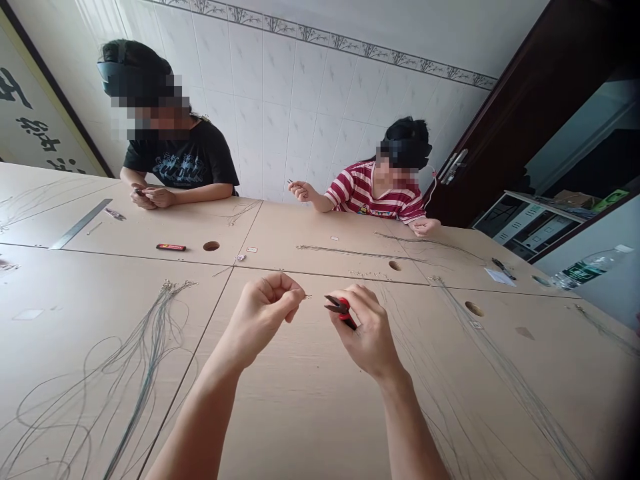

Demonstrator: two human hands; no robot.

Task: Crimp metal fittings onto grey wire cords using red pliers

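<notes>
Over the middle of the table, my left hand [267,317] pinches a tiny metal clasp [309,297] that sticks out past the fingertips. Whether a thread hangs from it is too fine to tell. My right hand [367,327] is wrapped around pliers [345,310] with red and black handles. Their dark jaws look slightly apart and point left towards the clasp, a short gap away. To the left lies a loose bundle of thin grey-green cords [150,340] with metal ends gathered at the top. Another long bundle of cords [505,373] stretches across the right side.
Across the table [300,413] sit two people, one in a black shirt [185,157], one in a striped shirt [367,190]. Small metal pieces [367,274], a steel ruler [83,223], a red-black box [171,247] and a plastic bottle [593,267] lie around. Round holes [474,309] pierce the tabletop.
</notes>
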